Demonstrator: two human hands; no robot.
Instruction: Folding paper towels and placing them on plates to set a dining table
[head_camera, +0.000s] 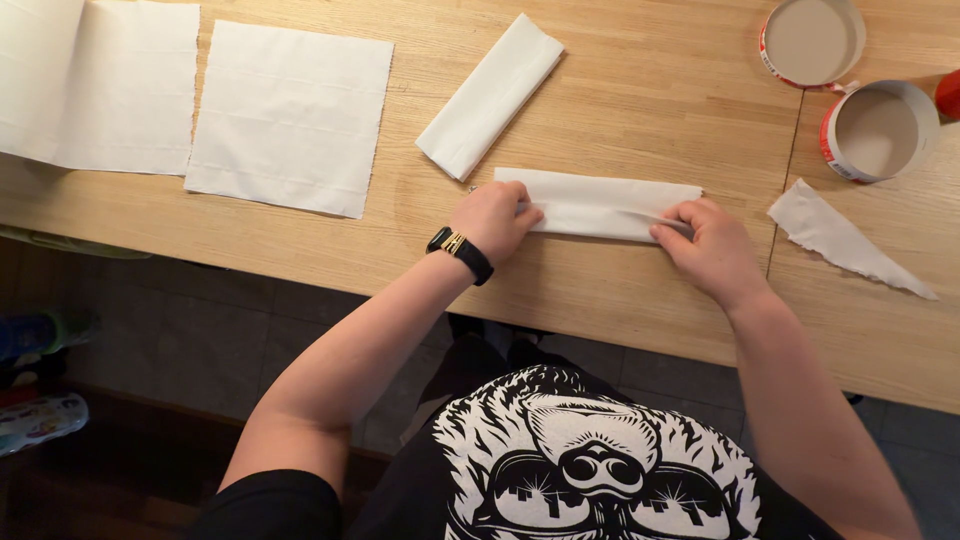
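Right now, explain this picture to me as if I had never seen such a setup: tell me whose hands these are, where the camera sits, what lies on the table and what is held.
There is no machine here. The camera sits on a person's head and looks down, so the two bare hands are that person's own.

The left hand, with a black watch on its wrist, presses one end of a folded white paper strip. The right hand pinches the other end. The strip lies flat on the wooden table.

Behind it lies a second folded strip, set at a slant. Further left are a flat square sheet and a larger sheet that runs out of view. To the right are two round open containers and a torn triangular scrap.
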